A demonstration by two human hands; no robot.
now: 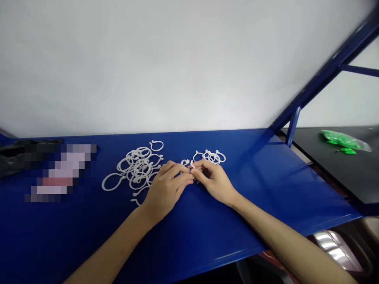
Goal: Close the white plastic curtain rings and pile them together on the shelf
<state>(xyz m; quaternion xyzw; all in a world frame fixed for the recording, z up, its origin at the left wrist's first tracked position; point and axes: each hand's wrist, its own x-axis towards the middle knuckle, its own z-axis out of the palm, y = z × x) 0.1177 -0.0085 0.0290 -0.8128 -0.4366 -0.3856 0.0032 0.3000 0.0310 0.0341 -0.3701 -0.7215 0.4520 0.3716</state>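
My left hand (164,191) and my right hand (217,182) meet above the middle of the blue table, fingertips pinched close together. Between them shows a small part of a white plastic ring (192,164); most of it is hidden by the fingers. Left of my left hand, and partly behind it, lies a loose heap of white open rings (141,169) with small knobs at their ends. A smaller group of white rings (212,157) rests just beyond my right hand. Another white ring piece (184,161) lies right behind the fingertips.
The blue table (266,177) backs onto a pale wall (177,67). On the left are a blurred-out item (63,169) and black plastic (12,157). A blue metal frame (322,85) rises at right; beyond it a green-filled bag (343,140) lies on a black surface (340,169).
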